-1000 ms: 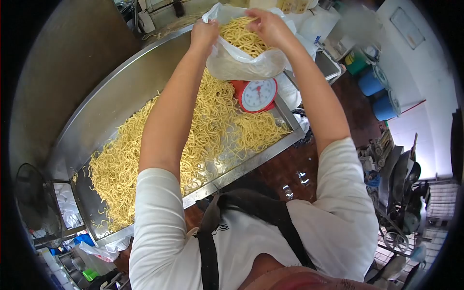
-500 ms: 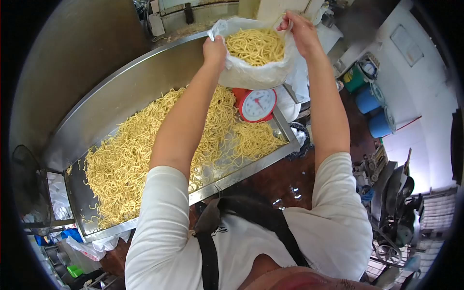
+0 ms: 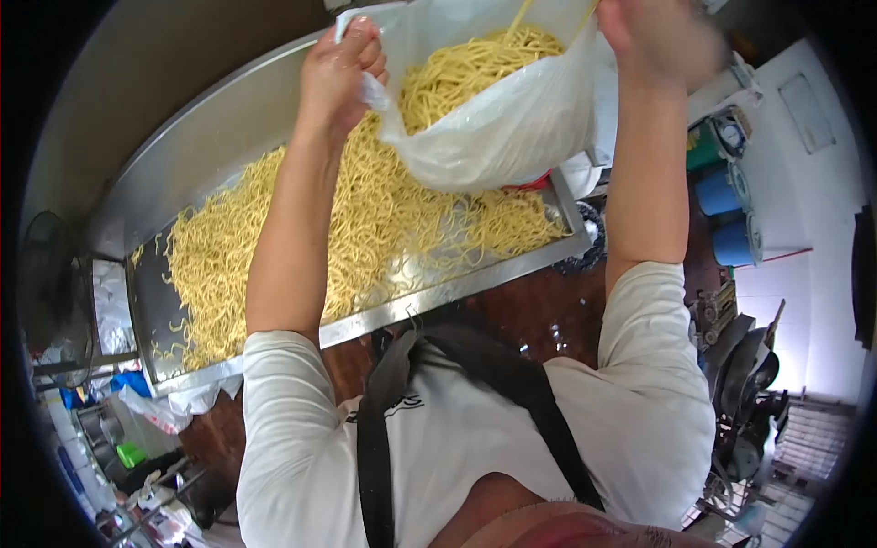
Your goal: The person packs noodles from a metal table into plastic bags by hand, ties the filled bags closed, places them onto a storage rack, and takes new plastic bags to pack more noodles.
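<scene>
A translucent white plastic bag (image 3: pixel 507 128) hangs tilted over the tray, with a heap of yellow noodles (image 3: pixel 470 73) inside. My left hand (image 3: pixel 340 80) is closed around the bag's left edge, gathering the plastic in its fist. At the bag's upper right edge is my right hand (image 3: pixel 662 36), smeared by motion; the plastic stretches up to its fingers. Below, many loose noodles (image 3: pixel 247 265) cover a long metal tray (image 3: pixel 438 297). The bag hides most of a red scale (image 3: pixel 539 183).
A tall metal wall (image 3: pixel 201 119) rises along the tray's far side. On the right stand blue bins (image 3: pixel 731 242), a green container (image 3: pixel 703 146) and several dark pans (image 3: pixel 744 365). White plastic bags (image 3: pixel 174 406) hang below the tray's left end.
Both hands have moved farther apart and the bag has come closer, its mouth pulled wide. It now covers the scale's dial, which showed before.
</scene>
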